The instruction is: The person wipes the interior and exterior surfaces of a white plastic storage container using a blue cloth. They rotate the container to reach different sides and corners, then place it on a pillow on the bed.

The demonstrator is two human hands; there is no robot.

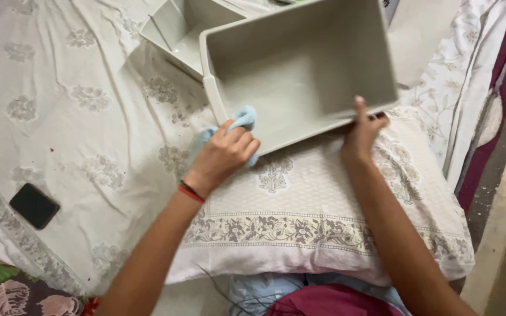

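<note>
Both hands [225, 153] [361, 133] on grey tray [300, 76]

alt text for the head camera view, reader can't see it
A person's left hand presses a light blue cloth against the rim of an empty grey plastic bin, while the right hand steadies its near edge. The bin rests on a floral pillow on a bed; a black phone lies to the left.

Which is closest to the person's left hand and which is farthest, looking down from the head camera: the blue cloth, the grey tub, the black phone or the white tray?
From the left hand:
1. Blue cloth, gripped in that hand.
2. Grey tub, just right of it, the cloth against its near rim.
3. White tray, up behind the tub.
4. Black phone, far left on the sheet.
</note>
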